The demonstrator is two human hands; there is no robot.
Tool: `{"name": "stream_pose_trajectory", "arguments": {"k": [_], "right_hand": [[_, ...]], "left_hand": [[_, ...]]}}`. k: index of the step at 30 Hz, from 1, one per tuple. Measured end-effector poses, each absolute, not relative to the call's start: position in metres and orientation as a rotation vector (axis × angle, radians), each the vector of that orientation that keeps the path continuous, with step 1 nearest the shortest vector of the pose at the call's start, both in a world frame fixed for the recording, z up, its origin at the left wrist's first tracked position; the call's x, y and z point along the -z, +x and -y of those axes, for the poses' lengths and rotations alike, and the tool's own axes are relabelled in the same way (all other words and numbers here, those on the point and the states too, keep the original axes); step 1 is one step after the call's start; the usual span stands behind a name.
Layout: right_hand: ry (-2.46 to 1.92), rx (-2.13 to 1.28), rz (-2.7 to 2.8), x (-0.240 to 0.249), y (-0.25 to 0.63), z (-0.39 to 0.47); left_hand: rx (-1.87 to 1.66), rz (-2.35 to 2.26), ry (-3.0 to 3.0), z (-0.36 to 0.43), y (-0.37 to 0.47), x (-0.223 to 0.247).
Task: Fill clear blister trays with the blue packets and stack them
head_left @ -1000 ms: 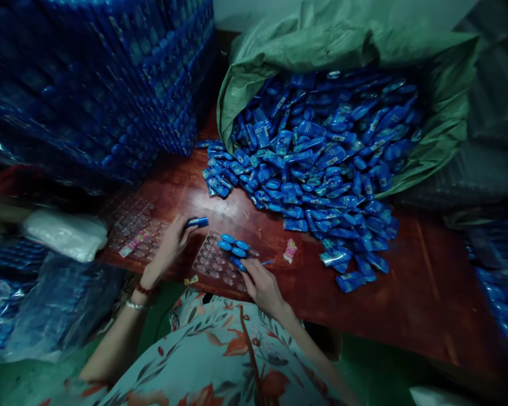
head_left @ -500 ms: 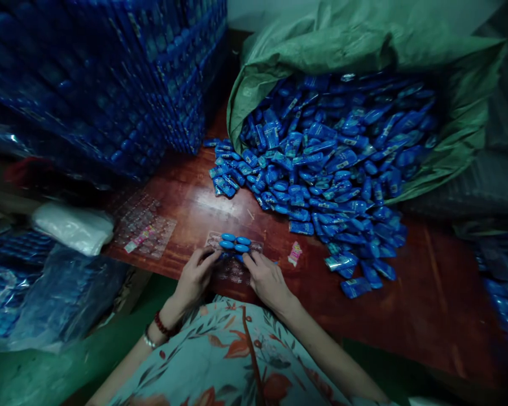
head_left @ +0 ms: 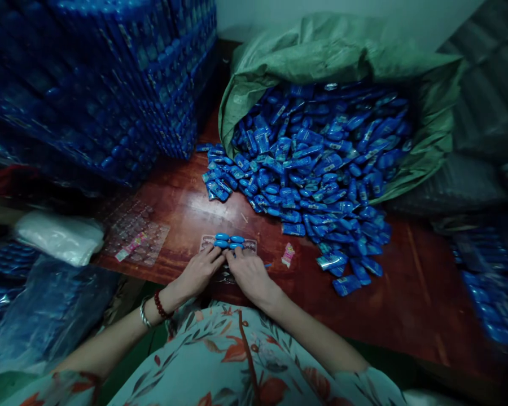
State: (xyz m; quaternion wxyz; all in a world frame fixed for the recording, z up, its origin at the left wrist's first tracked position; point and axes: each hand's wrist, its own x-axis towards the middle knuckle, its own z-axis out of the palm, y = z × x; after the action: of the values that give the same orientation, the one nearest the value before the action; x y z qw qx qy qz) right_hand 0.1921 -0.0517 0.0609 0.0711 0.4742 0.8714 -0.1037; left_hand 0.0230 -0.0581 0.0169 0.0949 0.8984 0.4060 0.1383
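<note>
A cluster of several glossy blue oval pieces [head_left: 228, 241] sits in two short rows on a clear, patterned plastic sheet [head_left: 249, 246] at the table's near edge. My left hand [head_left: 198, 269] reaches in from the left, its fingers bent and bunched at the near side of the pieces. Meeting it fingertip to fingertip, my right hand [head_left: 249, 277] curls over the same spot from the right. Whatever lies under the fingers of both hands is hidden. Part of the sheet shows below the hands.
A green woven sack [head_left: 438, 135] spills a heap of small blue packets [head_left: 322, 169] across the reddish wooden table [head_left: 410, 304]. Tall blue stacks [head_left: 144, 84] stand at back left. Another clear sheet [head_left: 154, 245], a pink-and-white label [head_left: 288, 255] and a white plastic bundle [head_left: 61, 235] lie nearby.
My hands have come together at the near side of the blue pieces, the right moving left over the sheet. The view has shifted slightly to the right.
</note>
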Motion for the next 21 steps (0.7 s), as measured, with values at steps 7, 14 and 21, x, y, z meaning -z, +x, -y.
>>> {"name": "stream_pose_trajectory", "arguments": {"k": [7,14,21], "right_hand": [[1.823,0.248,-2.949,-0.021,0.239,0.064],[2.458,-0.13,-2.444,0.004,0.32,0.021],[2.136,0.041,-2.509,0.004,0.278,0.038]], "left_hand": [[-0.606,-1.636,2.521,0.072,0.024,0.002],[-0.983,-1.537,2.145,0.015,0.026,-0.004],[-0.62,-1.988,2.029,-0.107,0.031,-0.017]]}}
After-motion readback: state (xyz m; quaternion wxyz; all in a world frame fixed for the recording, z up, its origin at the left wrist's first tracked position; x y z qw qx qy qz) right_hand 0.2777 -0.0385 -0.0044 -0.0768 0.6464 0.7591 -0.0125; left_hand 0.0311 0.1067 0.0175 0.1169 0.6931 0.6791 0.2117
